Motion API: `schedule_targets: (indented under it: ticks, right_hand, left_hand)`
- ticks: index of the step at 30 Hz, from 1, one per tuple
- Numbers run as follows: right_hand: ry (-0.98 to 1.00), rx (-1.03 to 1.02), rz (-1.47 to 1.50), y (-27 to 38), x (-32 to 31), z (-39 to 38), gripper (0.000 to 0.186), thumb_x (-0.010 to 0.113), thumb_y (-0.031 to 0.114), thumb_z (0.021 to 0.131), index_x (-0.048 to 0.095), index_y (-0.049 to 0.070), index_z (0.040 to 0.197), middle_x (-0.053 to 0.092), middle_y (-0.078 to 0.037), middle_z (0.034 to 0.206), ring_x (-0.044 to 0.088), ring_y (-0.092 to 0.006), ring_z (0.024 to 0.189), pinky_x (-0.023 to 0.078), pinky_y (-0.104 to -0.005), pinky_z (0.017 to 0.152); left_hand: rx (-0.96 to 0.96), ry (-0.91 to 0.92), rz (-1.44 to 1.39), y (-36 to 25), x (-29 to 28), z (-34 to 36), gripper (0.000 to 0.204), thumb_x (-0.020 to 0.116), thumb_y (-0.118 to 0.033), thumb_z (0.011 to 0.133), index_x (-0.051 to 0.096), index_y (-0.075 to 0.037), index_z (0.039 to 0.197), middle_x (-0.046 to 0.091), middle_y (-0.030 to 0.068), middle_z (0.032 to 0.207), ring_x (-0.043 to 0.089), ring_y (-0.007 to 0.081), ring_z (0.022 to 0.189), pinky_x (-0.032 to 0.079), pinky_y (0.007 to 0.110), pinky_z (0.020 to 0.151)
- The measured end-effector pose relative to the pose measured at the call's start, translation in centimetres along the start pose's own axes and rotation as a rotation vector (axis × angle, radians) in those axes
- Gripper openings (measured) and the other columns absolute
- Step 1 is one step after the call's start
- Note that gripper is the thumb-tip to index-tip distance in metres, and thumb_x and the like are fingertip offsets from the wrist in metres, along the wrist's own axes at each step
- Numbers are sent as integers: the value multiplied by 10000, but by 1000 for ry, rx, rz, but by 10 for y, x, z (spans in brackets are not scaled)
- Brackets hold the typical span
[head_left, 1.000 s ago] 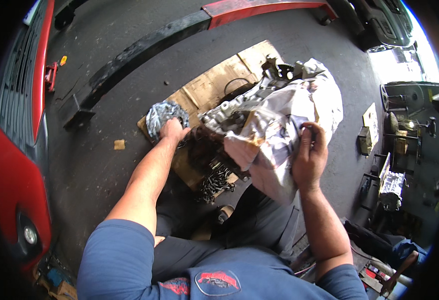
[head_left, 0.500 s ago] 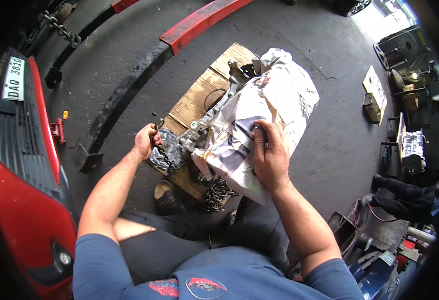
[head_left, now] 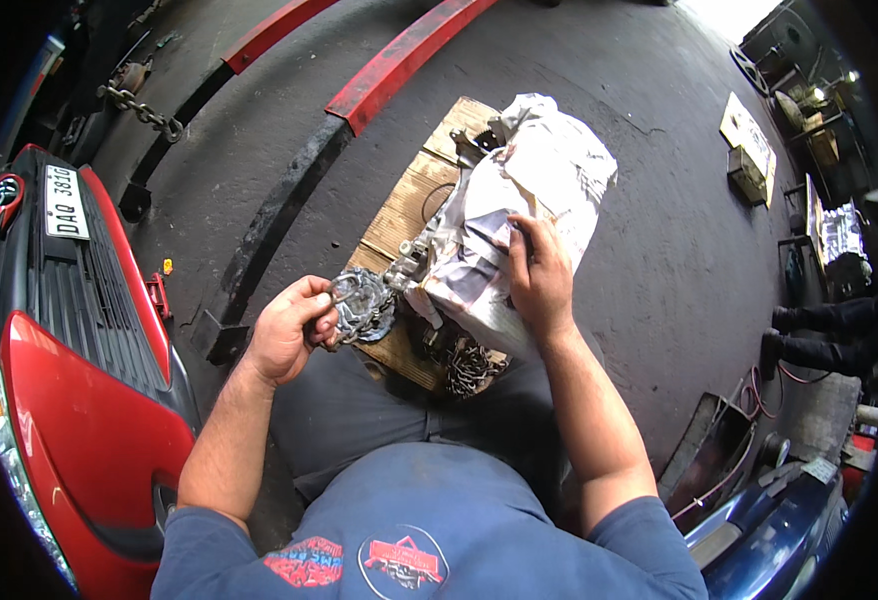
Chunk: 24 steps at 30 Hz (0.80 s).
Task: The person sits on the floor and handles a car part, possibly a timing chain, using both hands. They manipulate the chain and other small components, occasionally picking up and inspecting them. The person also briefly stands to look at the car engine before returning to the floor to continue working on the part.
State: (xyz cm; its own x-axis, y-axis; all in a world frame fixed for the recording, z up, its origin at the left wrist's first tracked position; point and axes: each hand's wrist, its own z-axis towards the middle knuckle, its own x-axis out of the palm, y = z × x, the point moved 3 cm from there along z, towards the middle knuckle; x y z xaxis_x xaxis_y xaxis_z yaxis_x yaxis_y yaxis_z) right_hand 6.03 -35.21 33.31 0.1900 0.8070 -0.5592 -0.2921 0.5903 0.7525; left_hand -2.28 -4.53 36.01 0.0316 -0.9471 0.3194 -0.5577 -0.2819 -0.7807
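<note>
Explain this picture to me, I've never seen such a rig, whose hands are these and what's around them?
No robot here: these are a person's bare hands, seen from above by a wide fisheye camera worn on the head, which bends straight edges. The left hand grips a metal chain. The right hand rests on a white sheet draped over what looks like an engine, which sits on a tan board on the floor. A pile of chain lies by the board's near end, and a red car stands to the left.
</note>
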Motion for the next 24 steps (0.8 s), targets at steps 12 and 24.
schedule_targets:
  ticks: [12, 24]
  right_hand:
    - [65, 132, 137, -20, 5, 4, 149, 472, 46, 808, 555, 6, 924, 585, -146, 867, 567, -293, 787, 480, -379, 770]
    - [844, -889, -914, 78, 99, -13, 235, 737, 305, 778, 754, 103, 898, 588, -100, 1061, 541, -244, 1095, 399, -385, 928]
  left_hand:
    - [-271, -61, 60, 115, 27, 36, 180, 487, -118, 966, 522, 14, 1085, 661, 99, 820, 507, 98, 567, 477, 285, 554]
    - [-260, -69, 700, 130, -6, 68, 260, 517, -84, 846, 677, 17, 669, 697, 109, 662, 673, 173, 584, 550, 343, 588]
